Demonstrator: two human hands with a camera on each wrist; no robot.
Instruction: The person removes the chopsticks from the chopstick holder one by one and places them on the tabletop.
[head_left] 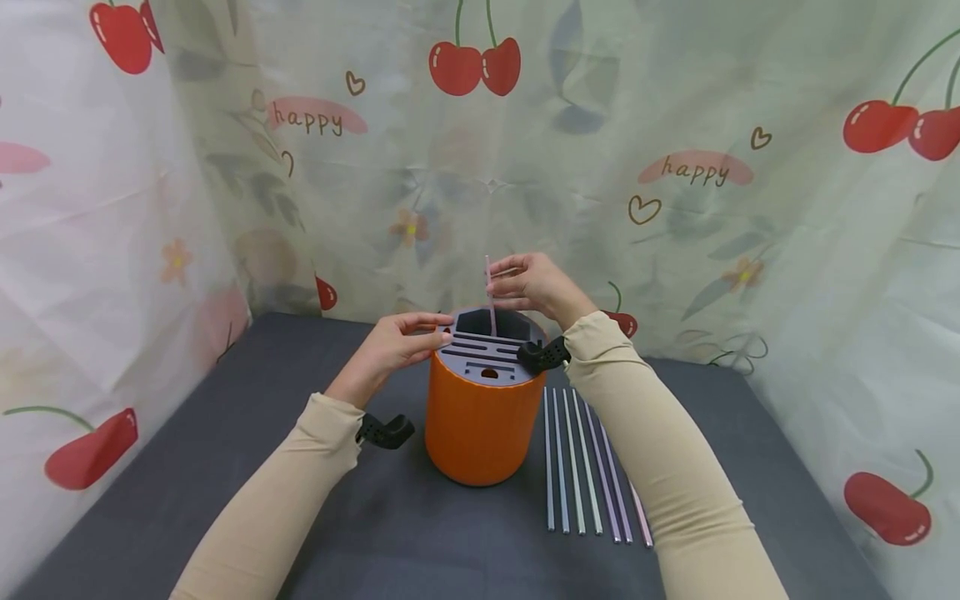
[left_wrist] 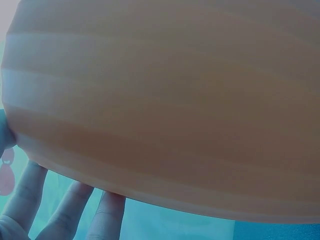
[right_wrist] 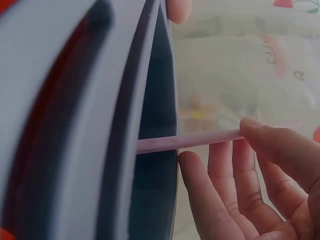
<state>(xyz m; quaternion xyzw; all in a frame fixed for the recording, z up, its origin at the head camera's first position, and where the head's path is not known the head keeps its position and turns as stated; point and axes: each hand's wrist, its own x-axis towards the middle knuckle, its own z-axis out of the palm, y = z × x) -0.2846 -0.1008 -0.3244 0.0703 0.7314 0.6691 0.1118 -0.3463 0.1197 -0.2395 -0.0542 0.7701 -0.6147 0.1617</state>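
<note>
An orange round utensil holder (head_left: 480,429) with a grey slotted top (head_left: 491,350) stands upright on the table. My left hand (head_left: 388,346) rests at its left rim, the mostly straight fingers touching the side and the thumb near the top edge. Above the rear opening, my right hand (head_left: 542,287) pinches a pink chopstick (right_wrist: 210,138) between thumb and fingers. That chopstick stands nearly upright, its lower part inside the large back compartment (right_wrist: 155,185); the bottom end is hidden.
Right of the holder, several chopsticks (head_left: 581,467) in blue, green, purple and pink lie side by side on the dark tabletop (head_left: 450,542). My right forearm partly covers them. A cherry-printed curtain (head_left: 487,167) surrounds the table at the back and sides.
</note>
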